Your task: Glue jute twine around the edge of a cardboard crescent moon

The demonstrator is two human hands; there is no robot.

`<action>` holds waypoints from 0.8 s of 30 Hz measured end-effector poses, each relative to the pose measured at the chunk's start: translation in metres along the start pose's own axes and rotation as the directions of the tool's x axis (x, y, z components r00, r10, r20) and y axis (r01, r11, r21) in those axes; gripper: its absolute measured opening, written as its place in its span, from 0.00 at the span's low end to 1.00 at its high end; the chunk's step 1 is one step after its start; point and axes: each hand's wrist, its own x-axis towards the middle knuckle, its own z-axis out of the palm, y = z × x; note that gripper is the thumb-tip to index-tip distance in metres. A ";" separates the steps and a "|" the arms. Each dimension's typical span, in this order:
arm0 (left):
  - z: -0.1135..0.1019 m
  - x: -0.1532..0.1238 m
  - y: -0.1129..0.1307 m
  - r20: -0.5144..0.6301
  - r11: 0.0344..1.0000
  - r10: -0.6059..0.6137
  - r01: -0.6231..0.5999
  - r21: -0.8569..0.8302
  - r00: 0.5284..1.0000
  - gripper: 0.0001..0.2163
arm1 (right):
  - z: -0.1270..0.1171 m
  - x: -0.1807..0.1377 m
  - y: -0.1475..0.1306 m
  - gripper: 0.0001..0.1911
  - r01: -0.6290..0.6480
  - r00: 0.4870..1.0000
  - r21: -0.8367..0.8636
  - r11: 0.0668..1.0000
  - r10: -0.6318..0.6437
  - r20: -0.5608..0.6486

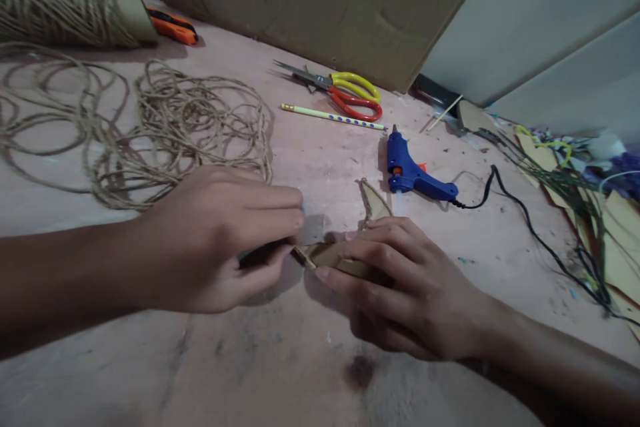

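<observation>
one left hand (215,233) and one right hand (415,280), two hands in all; at their fingers, one cardboard piece (327,258). far centre: one pair of scissors (323,81) and one pencil (333,117). right: one blue glue gun (413,173) with one black cord (525,210). far left: one wound spool of twine (65,7) and one orange cutter (175,28); nearer, one loose heap of twine (200,107). far side: one large cardboard box (310,0).

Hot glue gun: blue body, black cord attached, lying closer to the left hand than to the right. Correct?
Wrong hand. The head view shows the hot glue gun lying closer to the right hand than to the left hand. Blue body and attached black cord stand.
</observation>
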 end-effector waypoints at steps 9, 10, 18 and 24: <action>0.003 0.000 -0.001 -0.007 1.000 0.011 -0.011 0.006 1.000 0.10 | 0.001 0.004 -0.002 0.21 -0.023 1.000 0.027 0.999 0.024 -0.016; 0.003 0.000 -0.001 -0.005 1.000 0.014 -0.014 0.007 1.000 0.10 | 0.001 0.005 -0.003 0.21 -0.029 0.999 0.024 0.999 0.030 -0.011; 0.004 0.001 -0.001 -0.006 1.000 0.021 -0.021 0.012 1.000 0.10 | 0.003 0.007 -0.005 0.22 -0.034 0.999 0.002 0.999 0.034 -0.005; 0.006 0.001 -0.001 -0.005 1.000 0.018 -0.018 0.001 1.000 0.10 | 0.002 0.008 -0.006 0.21 -0.052 0.999 0.014 0.999 0.052 0.005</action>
